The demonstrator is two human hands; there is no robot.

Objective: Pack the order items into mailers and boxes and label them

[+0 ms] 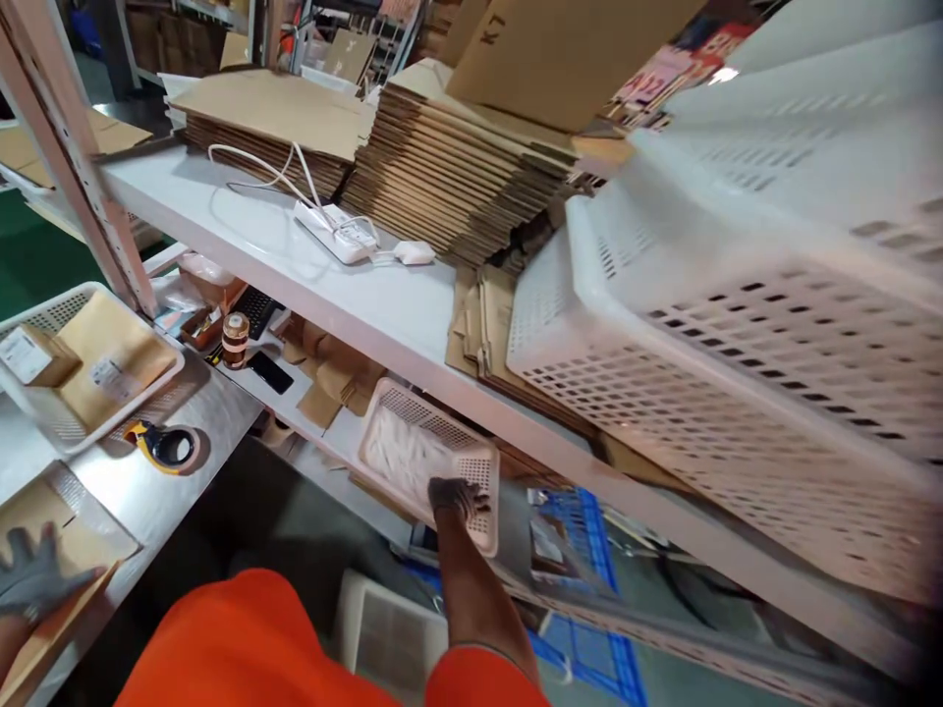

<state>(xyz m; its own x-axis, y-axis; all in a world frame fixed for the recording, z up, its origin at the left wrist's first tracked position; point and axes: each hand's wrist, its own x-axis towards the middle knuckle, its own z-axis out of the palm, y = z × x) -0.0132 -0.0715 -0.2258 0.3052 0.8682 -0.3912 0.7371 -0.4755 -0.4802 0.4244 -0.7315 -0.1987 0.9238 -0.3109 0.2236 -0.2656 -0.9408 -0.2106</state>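
My right hand [458, 494], in a grey glove, grips the near rim of a small white perforated basket [413, 412] that holds white packets, under the white shelf [309, 285]. My left hand [36, 579], also gloved, lies flat with fingers spread on a brown cardboard piece [81, 535] at the lower left of the steel table [213, 412].
Stacks of flattened cardboard boxes [449, 167] and a white power strip [340, 234] lie on the shelf. Large white baskets [766, 324] fill the right. A tape dispenser [163, 447] and a tray [51, 427] with parcels sit on the steel table. A blue crate [589, 550] lies below.
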